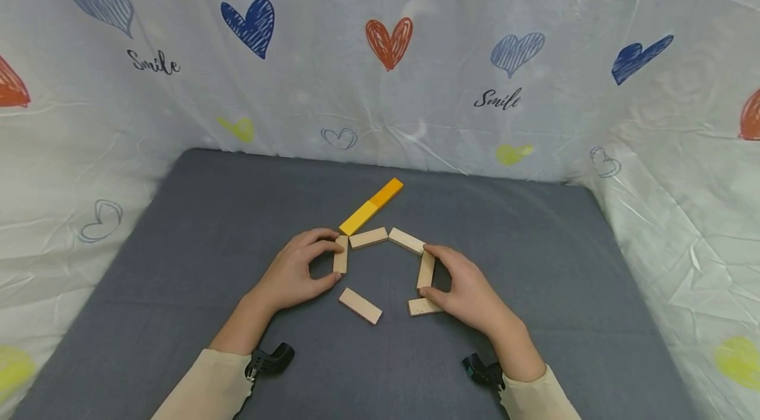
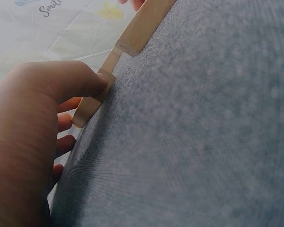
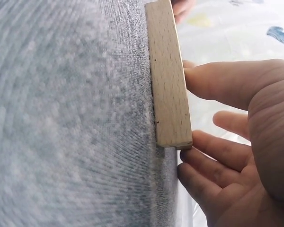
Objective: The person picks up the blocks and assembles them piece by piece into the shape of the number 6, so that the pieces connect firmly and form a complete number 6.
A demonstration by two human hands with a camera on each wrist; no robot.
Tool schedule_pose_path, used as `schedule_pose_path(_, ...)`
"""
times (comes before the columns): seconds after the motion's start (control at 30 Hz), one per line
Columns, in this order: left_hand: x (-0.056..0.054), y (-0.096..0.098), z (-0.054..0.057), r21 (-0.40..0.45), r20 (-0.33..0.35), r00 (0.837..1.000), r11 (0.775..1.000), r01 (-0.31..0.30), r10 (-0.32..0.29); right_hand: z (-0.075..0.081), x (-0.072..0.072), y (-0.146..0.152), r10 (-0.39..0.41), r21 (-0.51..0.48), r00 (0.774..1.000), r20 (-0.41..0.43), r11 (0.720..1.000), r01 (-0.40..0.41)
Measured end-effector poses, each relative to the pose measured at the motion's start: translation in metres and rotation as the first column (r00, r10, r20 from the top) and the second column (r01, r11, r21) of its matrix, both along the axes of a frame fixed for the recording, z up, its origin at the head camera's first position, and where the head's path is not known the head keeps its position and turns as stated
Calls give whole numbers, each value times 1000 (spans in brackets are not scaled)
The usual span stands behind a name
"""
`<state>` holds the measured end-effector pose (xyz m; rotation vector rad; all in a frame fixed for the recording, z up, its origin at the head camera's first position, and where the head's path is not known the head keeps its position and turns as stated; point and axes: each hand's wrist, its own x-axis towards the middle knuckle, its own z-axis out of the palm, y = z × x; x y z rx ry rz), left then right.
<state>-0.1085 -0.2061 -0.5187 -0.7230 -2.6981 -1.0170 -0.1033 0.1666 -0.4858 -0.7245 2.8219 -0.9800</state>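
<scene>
In the head view, several plain wooden blocks lie flat in a rough ring on the grey cloth. My left hand (image 1: 299,268) holds the left upright-lying block (image 1: 340,260) by its ends, fingers at the far end and thumb at the near one. The right hand (image 1: 466,285) spans another block (image 1: 426,270) the same way on the ring's right. Under that thumb lies a nearer block (image 1: 421,306), partly covered; it fills the front of the right wrist view. Two more blocks, a left one (image 1: 368,238) and a right one (image 1: 406,240), form the far side.
One loose block (image 1: 360,306) lies slanted at the near left of the ring. Beyond the far left corner, two yellow blocks, a nearer (image 1: 359,217) and a farther (image 1: 386,192), lie end to end diagonally. A white curtain (image 1: 439,110) with printed hearts hangs behind the table.
</scene>
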Motion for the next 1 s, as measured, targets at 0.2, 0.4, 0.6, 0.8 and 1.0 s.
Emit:
schedule_pose_path(0.2, 0, 0, -1, 2, 4, 1000, 1000, 5, -5, 0, 1, 0, 6, -19, 1000, -2, 1000, -6)
schedule_pose_path(0.4, 0, 1, -1, 1, 5, 1000, 1000, 4, -4, 0, 2, 0, 9, -17, 1000, -2, 1000, -9)
schedule_pose_path(0.6, 1, 1, 1, 6, 7, 1000, 1000, 5, -5, 2, 4, 2, 3, -16, 1000, -5, 1000, -3)
schedule_pose_path(0.8, 0, 1, 1, 4, 8, 1000, 1000, 6, -6, 5, 10, 7, -5, -22, 1000, 3, 1000, 5)
schedule_pose_path(1.0, 1, 1, 1, 10, 7, 1000, 1000, 5, -6, 4, 19, 14, -16, -13, 1000, 0, 1000, 16)
